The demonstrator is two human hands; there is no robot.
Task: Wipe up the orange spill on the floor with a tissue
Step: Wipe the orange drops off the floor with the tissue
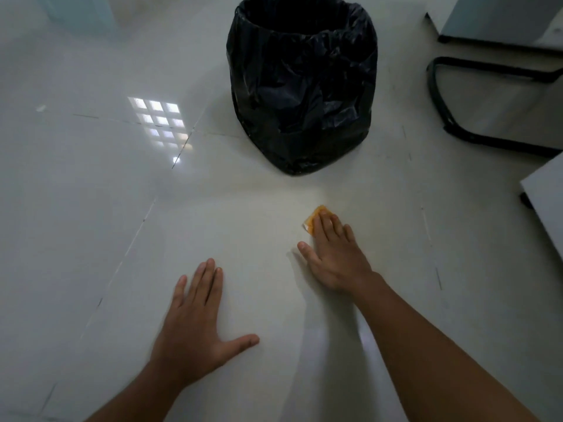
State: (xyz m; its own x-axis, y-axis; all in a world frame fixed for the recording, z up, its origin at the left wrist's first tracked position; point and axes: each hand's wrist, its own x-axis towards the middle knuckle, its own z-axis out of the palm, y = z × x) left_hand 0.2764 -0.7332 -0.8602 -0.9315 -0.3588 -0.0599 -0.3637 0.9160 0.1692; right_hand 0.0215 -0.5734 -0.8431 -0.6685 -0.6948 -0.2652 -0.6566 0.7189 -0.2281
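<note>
An orange-stained tissue (316, 219) lies on the pale tiled floor (243, 226), partly covered by my fingertips. My right hand (335, 254) lies flat with its fingers pressing down on the tissue. My left hand (198, 318) rests palm down on the floor to the left, fingers spread, holding nothing. No orange liquid shows on the floor around the tissue.
A bin lined with a black bag (301, 83) stands just beyond the tissue. A black chair base (475, 95) and a white cabinet (499, 16) are at the upper right. A white furniture edge (545, 202) juts in at the right.
</note>
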